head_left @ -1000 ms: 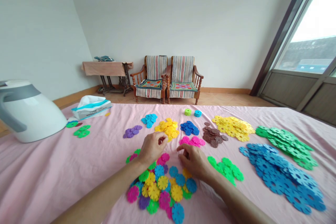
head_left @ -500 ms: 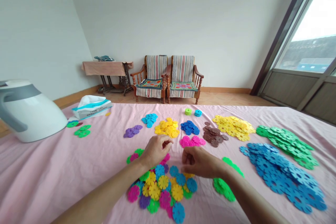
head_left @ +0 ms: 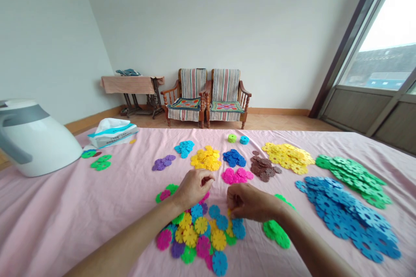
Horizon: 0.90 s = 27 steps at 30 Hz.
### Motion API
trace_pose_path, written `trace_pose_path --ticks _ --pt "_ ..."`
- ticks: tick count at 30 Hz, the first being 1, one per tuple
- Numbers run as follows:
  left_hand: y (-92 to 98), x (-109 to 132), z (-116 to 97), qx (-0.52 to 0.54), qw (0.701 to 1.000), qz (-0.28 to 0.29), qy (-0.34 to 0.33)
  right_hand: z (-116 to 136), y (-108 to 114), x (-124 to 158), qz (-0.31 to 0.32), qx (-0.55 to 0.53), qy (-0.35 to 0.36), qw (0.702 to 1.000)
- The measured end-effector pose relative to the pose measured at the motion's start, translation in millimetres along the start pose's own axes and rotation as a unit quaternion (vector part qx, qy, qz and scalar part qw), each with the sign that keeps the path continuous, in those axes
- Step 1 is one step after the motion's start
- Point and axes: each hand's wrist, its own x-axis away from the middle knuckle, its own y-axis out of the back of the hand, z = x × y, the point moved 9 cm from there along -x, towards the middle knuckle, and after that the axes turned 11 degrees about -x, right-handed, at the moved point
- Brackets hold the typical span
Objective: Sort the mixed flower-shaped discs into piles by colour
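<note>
Lying mostly flat, the round mixed discs (head_left: pixel 190 236) face upward

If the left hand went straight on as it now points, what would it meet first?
Probably the pile of pink discs, ahead of the left hand; the hand's height is hard to judge, so it might pass above them.

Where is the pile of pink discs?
In the head view, the pink pile sits right of centre, between the right hand and the dark blue pile.
</note>
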Motion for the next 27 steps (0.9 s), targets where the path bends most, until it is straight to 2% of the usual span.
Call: trace_pose_path --ticks 3,9,18,27 --pt "-0.8 1 -4 0.002 1.0 0.004 -0.018 1 1 -1 0.0 -0.007 0.004 1.0" --pt "-2.2 1 -5 -0.004 1.0 0.012 -0.026 5 7 3 -0.025 0.064 0.009 0.998" --pt "-1.9 1 -5 0.003 1.0 0.016 -0.023 2 -1 4 0.003 0.061 0.025 0.998" --pt "-2.9 1 -6 0.0 0.999 0.016 -0.029 2 10 7 -0.029 0.111 0.022 0.993"
